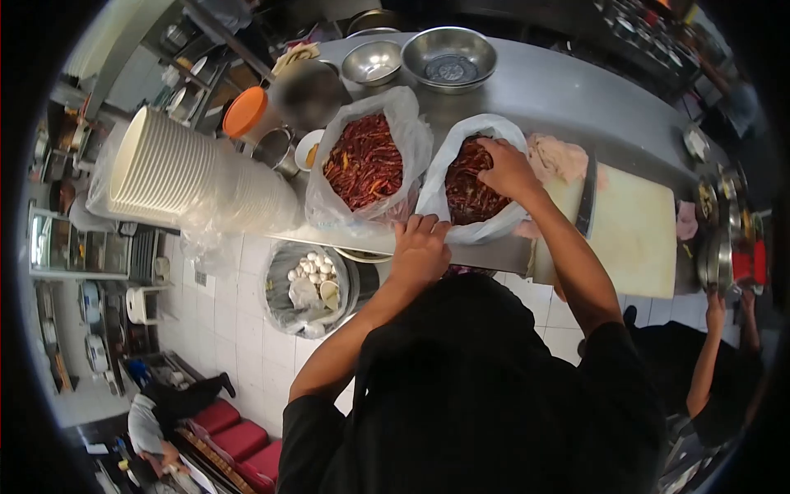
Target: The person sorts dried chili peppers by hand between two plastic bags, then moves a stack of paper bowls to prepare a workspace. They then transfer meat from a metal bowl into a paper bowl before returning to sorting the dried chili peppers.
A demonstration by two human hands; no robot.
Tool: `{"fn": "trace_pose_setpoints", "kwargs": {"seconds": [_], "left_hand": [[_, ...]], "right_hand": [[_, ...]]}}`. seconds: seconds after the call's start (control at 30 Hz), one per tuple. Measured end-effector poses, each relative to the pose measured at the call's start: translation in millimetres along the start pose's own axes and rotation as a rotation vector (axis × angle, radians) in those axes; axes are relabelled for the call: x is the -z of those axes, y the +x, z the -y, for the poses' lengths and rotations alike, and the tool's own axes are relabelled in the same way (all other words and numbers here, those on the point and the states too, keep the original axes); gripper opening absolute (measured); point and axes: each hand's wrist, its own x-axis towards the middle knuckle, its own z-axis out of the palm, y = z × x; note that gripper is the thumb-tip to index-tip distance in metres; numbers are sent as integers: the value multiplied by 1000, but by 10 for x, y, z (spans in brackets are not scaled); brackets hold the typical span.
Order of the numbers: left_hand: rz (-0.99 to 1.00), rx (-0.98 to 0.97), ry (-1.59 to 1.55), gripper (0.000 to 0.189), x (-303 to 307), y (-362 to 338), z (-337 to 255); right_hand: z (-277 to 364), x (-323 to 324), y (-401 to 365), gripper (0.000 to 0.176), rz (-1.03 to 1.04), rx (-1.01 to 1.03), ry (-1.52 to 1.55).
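Observation:
Two clear plastic bags of dried red chilies stand side by side at the counter's near edge. In the right bag (438,185), my right hand (508,170) reaches down from the right onto the dark dried chilies (473,193). Its thumb and fingers are apart, and some fingertips are hidden among the chilies. My left hand (420,251) is closed, its bent fingers at the near left rim of that same bag. The left bag (411,123) stands open just beyond my left hand, full of brighter red chilies (364,165).
Stacked white tubs (156,169) in plastic lie left; metal bowls (449,58) stand at the back. A cutting board (634,235), a cleaver (587,198) and pink cloth (558,156) are right. Below is a lined bin (280,300). Another person's hand (716,309) holds a pan at far right.

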Motion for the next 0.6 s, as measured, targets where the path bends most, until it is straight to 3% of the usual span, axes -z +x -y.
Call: {"fn": "trace_pose_setpoints", "kwargs": {"seconds": [0.03, 0.27, 0.47, 0.6], "left_hand": [[-32, 21, -18, 35, 48, -7, -22], [-219, 173, -307, 31, 524, 1, -78], [-191, 269, -561, 26, 923, -51, 92], [-179, 180, -621, 25, 1026, -105, 298]], "right_hand": [[124, 79, -32, 52, -25, 24, 18], [443, 335, -55, 23, -50, 151, -13], [514, -110, -118, 16, -81, 235, -209], [481, -281, -82, 24, -235, 36, -241]]}}
